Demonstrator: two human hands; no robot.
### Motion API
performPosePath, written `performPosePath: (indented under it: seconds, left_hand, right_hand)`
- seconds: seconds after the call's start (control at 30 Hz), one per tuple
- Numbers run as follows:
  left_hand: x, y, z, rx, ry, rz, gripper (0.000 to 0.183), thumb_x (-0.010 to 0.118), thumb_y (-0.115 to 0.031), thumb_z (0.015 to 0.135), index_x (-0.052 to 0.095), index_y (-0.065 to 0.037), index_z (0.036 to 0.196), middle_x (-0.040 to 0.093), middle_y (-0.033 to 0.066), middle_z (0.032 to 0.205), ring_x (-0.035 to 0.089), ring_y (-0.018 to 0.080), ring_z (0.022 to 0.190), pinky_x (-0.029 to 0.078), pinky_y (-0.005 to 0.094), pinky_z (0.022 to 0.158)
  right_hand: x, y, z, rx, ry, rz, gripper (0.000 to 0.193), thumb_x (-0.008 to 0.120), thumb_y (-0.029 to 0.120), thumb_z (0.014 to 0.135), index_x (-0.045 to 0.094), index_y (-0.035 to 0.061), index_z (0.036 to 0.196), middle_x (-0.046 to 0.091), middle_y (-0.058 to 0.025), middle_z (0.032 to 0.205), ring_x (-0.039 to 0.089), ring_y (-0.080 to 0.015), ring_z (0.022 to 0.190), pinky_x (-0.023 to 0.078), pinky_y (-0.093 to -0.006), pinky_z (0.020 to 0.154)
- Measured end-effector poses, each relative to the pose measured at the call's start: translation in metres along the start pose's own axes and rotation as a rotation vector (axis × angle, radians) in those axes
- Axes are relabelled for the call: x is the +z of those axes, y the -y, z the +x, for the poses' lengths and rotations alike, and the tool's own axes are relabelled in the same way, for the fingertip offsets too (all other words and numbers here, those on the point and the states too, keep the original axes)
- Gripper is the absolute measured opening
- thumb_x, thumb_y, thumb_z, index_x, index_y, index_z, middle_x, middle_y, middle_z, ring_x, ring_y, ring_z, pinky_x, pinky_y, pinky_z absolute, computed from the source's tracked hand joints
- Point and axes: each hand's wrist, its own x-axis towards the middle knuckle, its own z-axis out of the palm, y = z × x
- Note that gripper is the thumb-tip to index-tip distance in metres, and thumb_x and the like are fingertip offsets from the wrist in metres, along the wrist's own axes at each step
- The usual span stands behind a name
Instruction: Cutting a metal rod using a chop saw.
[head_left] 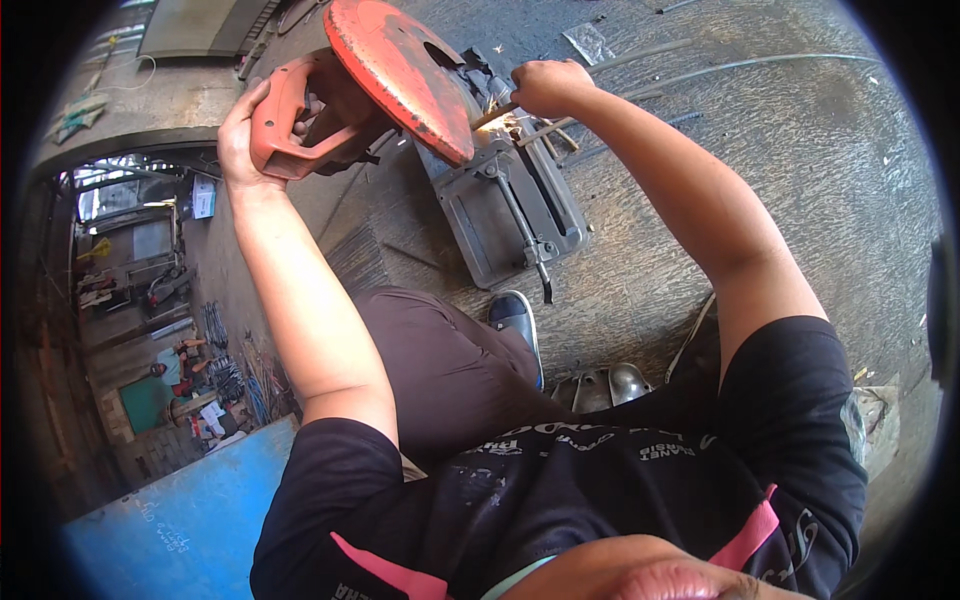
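Observation:
My left hand (pixel 243 138) is wrapped around the orange D-shaped handle (pixel 290 118) of a chop saw. Its round orange blade guard (pixel 395 75), worn and scratched, tilts over the grey metal base (pixel 465 225). My right hand (pixel 552 88) is closed on a thin metal bar (pixel 495 115), whose end reaches in beside the guard. Bright sparks (pixel 503 99) show there. The guard hides the point where blade and bar would meet. A clamp screw (pixel 515 205) runs along the base toward me.
Long thin rods (pixel 740 68) lie across the worn floor to the right. My shoe (pixel 514 322) is close to the saw base. A blue panel (pixel 190 515) stands at the lower left. Farther left, another person (pixel 172 368) sits among piled metal pieces.

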Motion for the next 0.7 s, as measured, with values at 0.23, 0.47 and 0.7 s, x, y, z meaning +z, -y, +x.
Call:
performPosePath:
  seconds: [0.23,0.47,0.7]
  left_hand:
    - [0.012,-0.003,-0.008,0.041,-0.089,-0.049,0.039,0.043,-0.022,0.093,0.052,0.008,0.117,0.064,0.0189,0.099,0.064,0.0286,0.077,0.049,0.0299,0.06]
    - [-0.005,0.0,-0.001,0.005,0.03,-0.012,0.039,0.043,-0.022,0.093,0.052,0.007,0.118,0.064,0.0186,0.101,0.064,0.0286,0.078,0.049,0.03,0.06]
    - [-0.007,-0.003,-0.001,-0.002,0.02,0.011,0.039,0.043,-0.022,0.092,0.052,0.007,0.118,0.064,0.0185,0.102,0.064,0.0286,0.078,0.049,0.03,0.06]
  right_hand:
    - [-0.006,0.005,-0.006,-0.008,-0.008,-0.004,0.032,0.052,0.024,0.082,0.067,0.0148,0.11,0.066,-0.0078,0.114,0.062,-0.0234,0.108,0.04,-0.0414,0.096]
    - [-0.006,0.007,-0.01,-0.008,-0.029,-0.027,0.031,0.054,0.024,0.083,0.068,0.0159,0.109,0.067,-0.0072,0.113,0.062,-0.0226,0.108,0.041,-0.041,0.095]
    - [-0.011,0.009,-0.009,-0.011,-0.038,-0.013,0.032,0.053,0.024,0.083,0.067,0.0158,0.111,0.066,-0.008,0.113,0.061,-0.0232,0.108,0.041,-0.0419,0.095]
